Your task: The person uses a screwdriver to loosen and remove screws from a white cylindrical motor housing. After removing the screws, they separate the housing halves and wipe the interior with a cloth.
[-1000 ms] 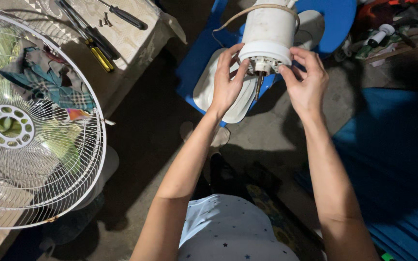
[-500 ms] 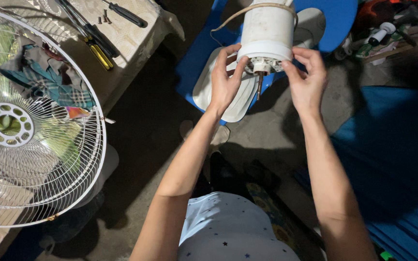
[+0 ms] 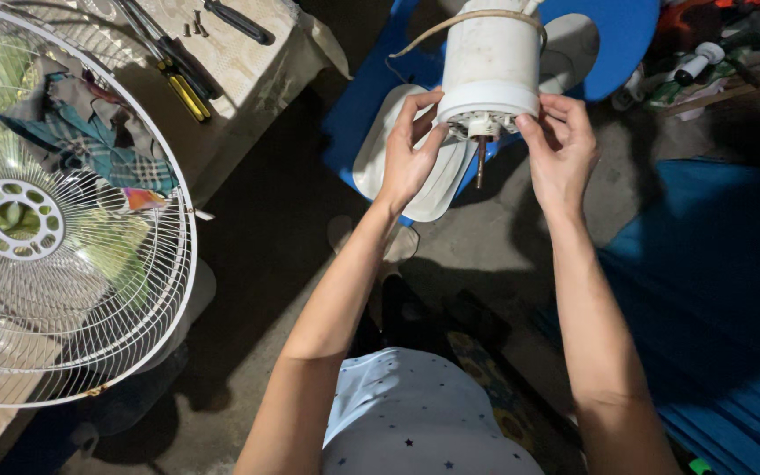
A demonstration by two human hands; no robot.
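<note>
Left hand: the left hand [image 3: 411,154] presses against the left side of the white cylindrical plastic fan motor housing [image 3: 492,62], fingers curled up along its lower rim, thumb tucked below the edge.
Right hand: the right hand [image 3: 563,149] grips the right side of the same rim, fingertips pinched on the edge.
Hands together: both hands are clamped on the housing from opposite sides, apart from each other with the housing between them.
Motor housing: it is held up off the floor, ahead of the person, its open end tilted toward the camera.
Shaft: a thin rusty metal shaft [image 3: 480,163] sticks out of the housing's centre, in the gap between the two hands.
Cord: a beige cord [image 3: 450,22] loops around the top of the housing, above the left hand.
Behind the hands: a blue plastic chair [image 3: 622,35] and a pale oval fan base plate [image 3: 415,185] lie just past the left hand.
Far left of the left hand: a round white wire fan guard [image 3: 63,211] leans over the worktop [image 3: 257,66], well apart from both hands.
Tools: a yellow-handled screwdriver [image 3: 182,88] and a black-handled screwdriver [image 3: 239,22] lie on the worktop, beyond the guard.
Below the hands: grey concrete floor [image 3: 485,255].
</note>
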